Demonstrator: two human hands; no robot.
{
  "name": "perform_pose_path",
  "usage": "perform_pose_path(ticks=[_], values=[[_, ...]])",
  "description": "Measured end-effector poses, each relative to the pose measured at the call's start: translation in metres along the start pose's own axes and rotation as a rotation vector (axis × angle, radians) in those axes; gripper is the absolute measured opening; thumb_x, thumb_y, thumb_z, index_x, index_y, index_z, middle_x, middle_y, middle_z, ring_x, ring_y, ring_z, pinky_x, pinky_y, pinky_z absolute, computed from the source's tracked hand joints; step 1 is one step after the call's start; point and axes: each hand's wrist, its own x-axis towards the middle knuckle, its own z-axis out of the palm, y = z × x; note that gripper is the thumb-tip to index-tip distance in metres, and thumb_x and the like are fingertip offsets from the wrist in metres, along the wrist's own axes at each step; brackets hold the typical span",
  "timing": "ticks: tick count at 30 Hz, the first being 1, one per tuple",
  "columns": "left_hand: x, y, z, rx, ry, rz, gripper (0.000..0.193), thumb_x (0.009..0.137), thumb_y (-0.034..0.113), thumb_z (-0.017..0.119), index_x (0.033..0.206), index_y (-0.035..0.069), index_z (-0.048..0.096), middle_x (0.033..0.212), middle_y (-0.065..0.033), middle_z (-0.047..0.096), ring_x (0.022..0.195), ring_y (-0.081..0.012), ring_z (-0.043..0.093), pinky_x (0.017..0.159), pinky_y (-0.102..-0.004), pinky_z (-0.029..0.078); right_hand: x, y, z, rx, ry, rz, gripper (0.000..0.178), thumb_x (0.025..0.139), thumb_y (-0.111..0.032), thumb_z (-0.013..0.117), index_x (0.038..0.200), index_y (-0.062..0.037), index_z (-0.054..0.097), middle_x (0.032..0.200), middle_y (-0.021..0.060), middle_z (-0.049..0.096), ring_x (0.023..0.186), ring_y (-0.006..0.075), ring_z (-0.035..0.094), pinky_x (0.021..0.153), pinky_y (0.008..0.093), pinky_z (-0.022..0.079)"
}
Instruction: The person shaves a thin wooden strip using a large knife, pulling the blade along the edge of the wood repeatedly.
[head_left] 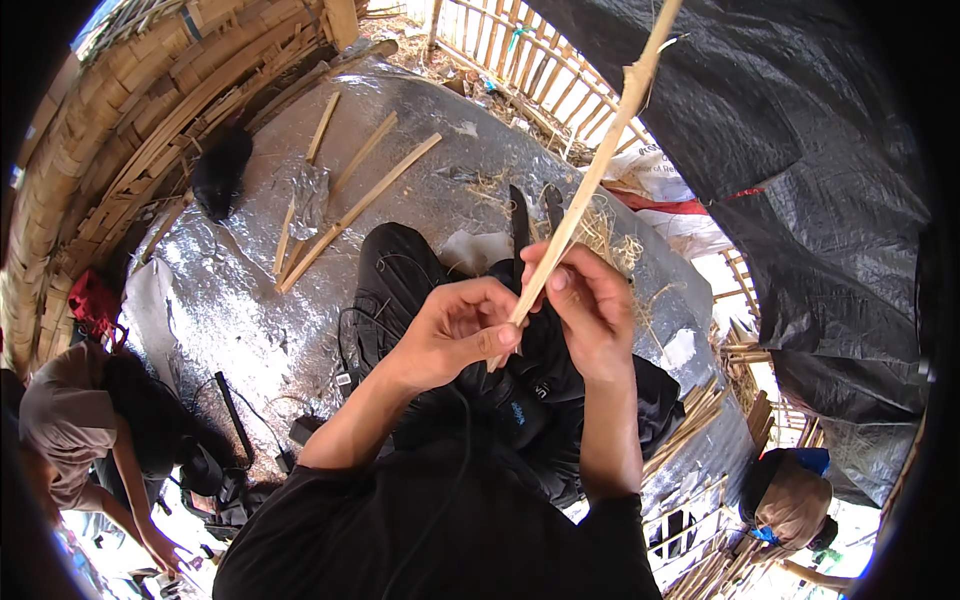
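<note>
A long pale bamboo strip (598,172) slants up and to the right in front of me, with a knobby joint near its far end. My left hand (455,330) pinches its lower end between thumb and fingers. Just above that, my right hand (588,305) has thumb and fingers closed round the strip. Beyond my hands a dark blade (518,222) points away from me, its lower part hidden behind my fingers. Beside it lies another dark, narrow tool (553,205), partly covered by the strip. Curly shavings (612,238) are scattered to the right.
I sit on a shiny silver sheet (400,95). Several bamboo strips (365,210) lie at the far left, near a dark rounded thing (222,172). More strips (690,430) are piled at right. Black plastic sheeting (800,200) hangs at right. Another person (75,420) sits at lower left.
</note>
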Motion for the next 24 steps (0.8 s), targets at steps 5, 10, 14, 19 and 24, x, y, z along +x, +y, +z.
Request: perform_pose_path(ticks=[5,10,14,19,24], values=[[0.005,-0.004,0.004,0.267,0.224,0.115,0.018,0.087,0.003,0.076,0.091,0.002,0.058,0.083,-0.0009,0.065,0.075,-0.0044,0.059,0.065,-0.0214,0.046,0.000,0.004,-0.003,0.111,0.071,0.020,0.028,0.098,-0.008,0.060,0.123,0.0040,0.062,0.097,0.0051,0.067,0.080,0.0086,0.059,0.069,0.0250,0.048],[0.003,0.000,0.006,0.216,0.203,0.023,0.012,0.095,0.009,0.068,0.094,-0.001,0.063,0.080,-0.0010,0.064,0.072,-0.0052,0.057,0.063,-0.0216,0.044,0.002,0.009,-0.006,-0.126,0.080,-0.025,0.023,0.098,-0.007,0.060,0.117,0.0053,0.063,0.086,0.0037,0.065,0.075,0.0075,0.058,0.067,0.0238,0.048],[0.002,-0.004,-0.001,0.266,0.228,0.016,0.015,0.096,0.009,0.062,0.097,-0.005,0.067,0.077,-0.0028,0.063,0.069,-0.0066,0.055,0.062,-0.0230,0.043,0.005,0.011,-0.007,-0.109,0.112,-0.009,0.022,0.099,-0.006,0.059,0.117,0.0055,0.063,0.084,0.0030,0.063,0.073,0.0071,0.057,0.065,0.0234,0.047],[0.002,-0.003,-0.011,0.130,0.241,-0.036,0.014,0.092,0.005,0.063,0.098,-0.007,0.068,0.077,-0.0042,0.064,0.069,-0.0080,0.056,0.063,-0.0240,0.044,0.006,0.012,-0.007,-0.121,0.119,-0.007,0.022,0.099,-0.006,0.059,0.117,0.0059,0.062,0.084,0.0027,0.062,0.072,0.0068,0.056,0.064,0.0229,0.047],[0.002,-0.004,-0.008,0.298,0.171,0.022,0.016,0.093,0.007,0.063,0.096,-0.008,0.068,0.076,-0.0046,0.064,0.068,-0.0082,0.057,0.062,-0.0236,0.045,0.006,0.016,-0.008,-0.130,0.127,-0.015,0.023,0.098,-0.005,0.060,0.118,0.0066,0.061,0.086,0.0037,0.063,0.073,0.0071,0.056,0.065,0.0228,0.047]])
